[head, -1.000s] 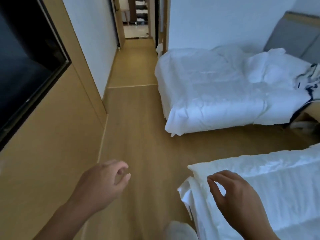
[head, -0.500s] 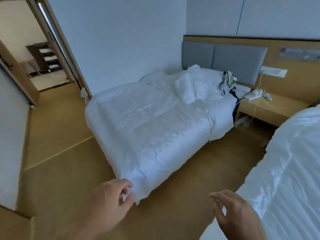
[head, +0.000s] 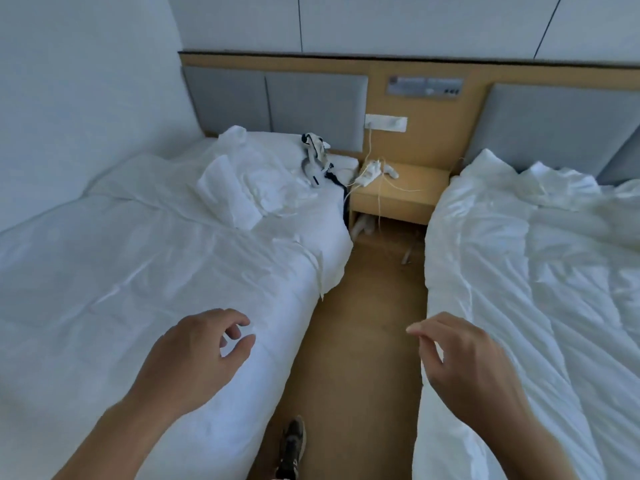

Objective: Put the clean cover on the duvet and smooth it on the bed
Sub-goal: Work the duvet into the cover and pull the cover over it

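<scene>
Two beds flank a narrow aisle. The left bed carries a wrinkled white duvet and a folded white cloth near its head. A rumpled white duvet covers the right bed. My left hand hovers over the left bed's near edge, fingers loosely curled, holding nothing. Over the aisle beside the right bed, my right hand hangs with relaxed fingers, also empty.
A wooden nightstand with chargers and cables stands between the headboards. A black-and-white item lies at the left bed's head. My shoe shows on the wooden floor of the aisle.
My view has swung right from the hallway to face the headboards between the two beds. Both hands stay raised and empty.
</scene>
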Tool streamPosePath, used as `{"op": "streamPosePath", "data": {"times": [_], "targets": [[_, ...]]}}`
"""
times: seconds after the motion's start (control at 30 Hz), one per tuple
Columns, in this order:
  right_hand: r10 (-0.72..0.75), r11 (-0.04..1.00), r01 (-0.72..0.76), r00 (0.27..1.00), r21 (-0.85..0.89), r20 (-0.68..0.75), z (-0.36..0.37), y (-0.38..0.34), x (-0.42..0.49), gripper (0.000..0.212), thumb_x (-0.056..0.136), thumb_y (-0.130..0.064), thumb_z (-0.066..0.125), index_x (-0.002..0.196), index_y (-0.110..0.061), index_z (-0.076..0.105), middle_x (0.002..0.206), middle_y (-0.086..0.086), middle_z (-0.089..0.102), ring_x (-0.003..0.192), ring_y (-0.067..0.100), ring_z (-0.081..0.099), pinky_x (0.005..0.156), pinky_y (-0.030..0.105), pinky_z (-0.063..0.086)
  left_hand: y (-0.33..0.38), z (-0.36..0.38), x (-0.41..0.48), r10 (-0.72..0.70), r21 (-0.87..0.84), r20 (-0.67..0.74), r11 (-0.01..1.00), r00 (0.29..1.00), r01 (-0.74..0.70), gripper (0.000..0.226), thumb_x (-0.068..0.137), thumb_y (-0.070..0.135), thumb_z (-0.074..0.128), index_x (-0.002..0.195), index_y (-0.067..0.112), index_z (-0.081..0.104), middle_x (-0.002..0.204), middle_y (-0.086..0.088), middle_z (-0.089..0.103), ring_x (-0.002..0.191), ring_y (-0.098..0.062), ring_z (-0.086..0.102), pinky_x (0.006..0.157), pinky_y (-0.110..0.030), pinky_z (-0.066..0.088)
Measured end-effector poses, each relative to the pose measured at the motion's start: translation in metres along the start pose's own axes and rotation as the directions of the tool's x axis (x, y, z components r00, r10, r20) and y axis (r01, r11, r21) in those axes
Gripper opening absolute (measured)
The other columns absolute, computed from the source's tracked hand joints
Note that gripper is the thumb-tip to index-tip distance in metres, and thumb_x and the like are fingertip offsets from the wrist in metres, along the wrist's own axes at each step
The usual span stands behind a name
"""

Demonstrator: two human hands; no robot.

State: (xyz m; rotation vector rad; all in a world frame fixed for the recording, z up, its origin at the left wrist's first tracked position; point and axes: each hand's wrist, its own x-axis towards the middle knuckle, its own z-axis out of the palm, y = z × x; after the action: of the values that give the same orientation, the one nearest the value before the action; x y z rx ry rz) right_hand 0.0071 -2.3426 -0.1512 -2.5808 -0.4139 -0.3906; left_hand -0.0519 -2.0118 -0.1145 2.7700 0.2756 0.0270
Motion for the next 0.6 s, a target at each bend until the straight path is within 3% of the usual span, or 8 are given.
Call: {"op": "streamPosePath", "data": {"times": [0.17, 0.3, 0.37, 0.6], "targets": [[0.187, 0.981, -0.190, 0.980, -0.045, -0.066, 0.030, 0.002, 0.084, 0.018, 0.081, -0.008, 0.075, 0.086, -0.024, 0.075, 0.077, -0.018, 0.066, 0.059, 0.002, 0.058, 0.054, 0.006, 0.033, 0.000, -0.002, 0.158, 0.181, -0.041, 0.056, 0.983, 0.982, -0.178, 0.024, 0.088, 0.050, 0.067, 0.108, 0.039, 0.067, 0.089, 0.026, 0.065, 0.080, 0.000, 0.063, 0.066, -0.016, 0.047], [0.312, 0.941, -0.321, 0.946, -0.104, -0.090, 0.049, 0.024, 0.136, 0.013, 0.084, -0.017, 0.076, 0.080, -0.028, 0.070, 0.074, -0.015, 0.064, 0.063, 0.009, 0.060, 0.050, 0.028, 0.051, 0.019, 0.011, 0.267, 0.310, -0.015, 0.160, 0.950, 0.937, -0.312, 0.024, 0.089, 0.050, 0.065, 0.110, 0.039, 0.066, 0.092, 0.025, 0.065, 0.082, -0.002, 0.063, 0.064, -0.013, 0.041], [0.377, 0.914, -0.389, 0.919, -0.115, -0.115, 0.055, 0.039, 0.157, 0.011, 0.085, -0.019, 0.074, 0.081, -0.028, 0.070, 0.075, -0.016, 0.064, 0.065, 0.008, 0.060, 0.050, 0.030, 0.051, 0.035, 0.020, 0.312, 0.347, -0.063, 0.198, 0.938, 0.917, -0.341, 0.021, 0.088, 0.047, 0.068, 0.106, 0.038, 0.068, 0.089, 0.024, 0.066, 0.079, -0.002, 0.063, 0.064, -0.016, 0.045], [0.552, 0.808, -0.572, 0.819, -0.139, -0.158, 0.079, 0.125, 0.255, 0.008, 0.083, -0.022, 0.078, 0.085, -0.028, 0.074, 0.080, -0.019, 0.068, 0.065, 0.004, 0.062, 0.055, 0.010, 0.035, 0.121, 0.071, 0.474, 0.490, -0.105, 0.285, 0.870, 0.824, -0.482, 0.017, 0.089, 0.046, 0.067, 0.104, 0.040, 0.067, 0.086, 0.025, 0.065, 0.078, -0.002, 0.064, 0.065, -0.016, 0.049]]}}
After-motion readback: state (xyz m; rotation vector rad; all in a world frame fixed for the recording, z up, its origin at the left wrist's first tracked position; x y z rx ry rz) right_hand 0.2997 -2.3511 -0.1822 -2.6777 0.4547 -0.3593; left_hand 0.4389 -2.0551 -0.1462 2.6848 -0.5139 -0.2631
